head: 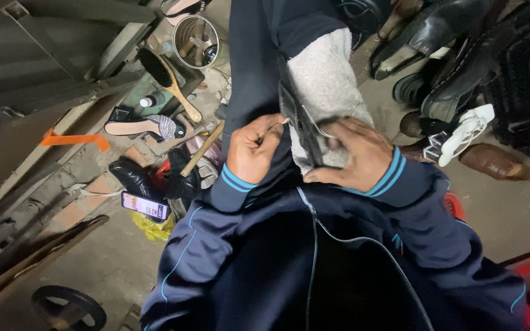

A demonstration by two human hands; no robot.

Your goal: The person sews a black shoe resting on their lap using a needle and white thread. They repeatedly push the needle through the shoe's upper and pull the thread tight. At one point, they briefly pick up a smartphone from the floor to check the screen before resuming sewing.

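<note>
The floor [99,257] is worn concrete and brick, crowded with clutter against a grey metal wall. One phone [145,205] lies lit there, one wooden brush [167,79] and one tin can [200,41] further off, several dark shoes [437,37] heaped on the other side. On the person's lap, over a grey towel [326,79], sits one dark leather piece [305,135]; the right hand [354,153] presses it down, while the left hand [253,150] pinches a thin thread [311,122], grip narrow.

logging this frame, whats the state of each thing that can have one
left hand: grip pinched on a thin thread
right hand: pressed on the dark piece over the grey cloth
grey cloth: draped over the knee
phone: screen lit, lying on the floor
metal tin: open, tools inside
brush: lying idle
</note>
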